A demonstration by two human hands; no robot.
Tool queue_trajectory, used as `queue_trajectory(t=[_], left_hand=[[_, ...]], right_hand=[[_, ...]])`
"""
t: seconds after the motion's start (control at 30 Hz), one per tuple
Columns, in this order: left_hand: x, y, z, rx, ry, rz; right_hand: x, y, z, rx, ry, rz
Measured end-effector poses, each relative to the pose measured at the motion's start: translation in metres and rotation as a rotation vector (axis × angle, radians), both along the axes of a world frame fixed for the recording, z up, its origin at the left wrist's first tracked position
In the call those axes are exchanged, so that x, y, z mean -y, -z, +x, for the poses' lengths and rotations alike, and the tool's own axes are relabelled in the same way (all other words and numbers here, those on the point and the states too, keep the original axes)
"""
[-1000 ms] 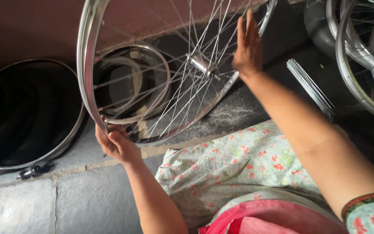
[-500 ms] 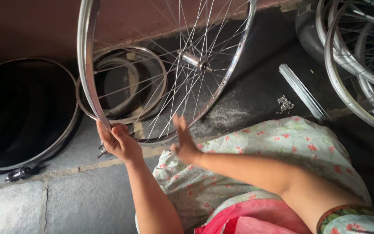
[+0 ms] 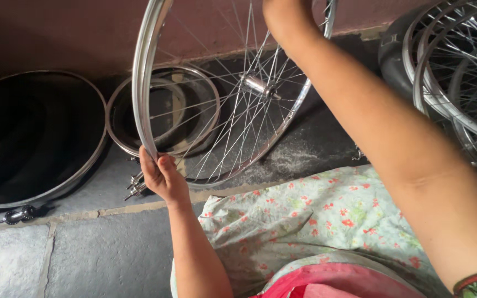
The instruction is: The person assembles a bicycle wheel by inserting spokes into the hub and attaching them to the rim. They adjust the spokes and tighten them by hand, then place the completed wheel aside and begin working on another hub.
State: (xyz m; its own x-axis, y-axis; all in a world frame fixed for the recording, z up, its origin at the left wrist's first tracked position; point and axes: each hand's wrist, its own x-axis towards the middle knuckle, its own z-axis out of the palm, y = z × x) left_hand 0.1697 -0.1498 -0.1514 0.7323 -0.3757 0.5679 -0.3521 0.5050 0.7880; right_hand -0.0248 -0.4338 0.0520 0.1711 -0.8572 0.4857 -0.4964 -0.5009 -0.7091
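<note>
On stone floor, left hand clenches wheel rim; raised right hand's grip unclear.

view: single head camera, worn by the person; no second view, so no shared area.
direction: looked steeply down and forward, over the lap toward the floor and the base of the wall.
distance: close, arm's reach; both forearms filled much of the frame.
centre: wheel sat upper middle, top of its rim cut by the frame edge.
left hand: fully in frame, lower centre-left.
right hand: at the top edge, partly cropped.
left margin: dark tyre, cut at the edge.
right margin: stacked rims, cut at the edge.
bottom: floral cloth nearest the lens.
</note>
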Motion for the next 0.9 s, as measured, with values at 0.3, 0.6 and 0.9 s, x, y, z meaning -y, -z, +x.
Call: queue_trajectory(t=[0.3, 0.6, 0.9], left_hand=[[-0.006, -0.001, -0.001, 0.034, 0.039, -0.04], [-0.01, -0.006, -0.007, 0.036, 0.027, -0.016], [-0.012, -0.015, -0.009, 0.029, 0.028, -0.001]], right_hand=[[-0.109, 0.102, 0.051, -0.285, -0.053, -0.654], [-0.125, 0.252, -0.022, -0.787, -0.278, -1.112], [-0.013, 0.262, -0.135, -1.17, -0.581, -1.213]])
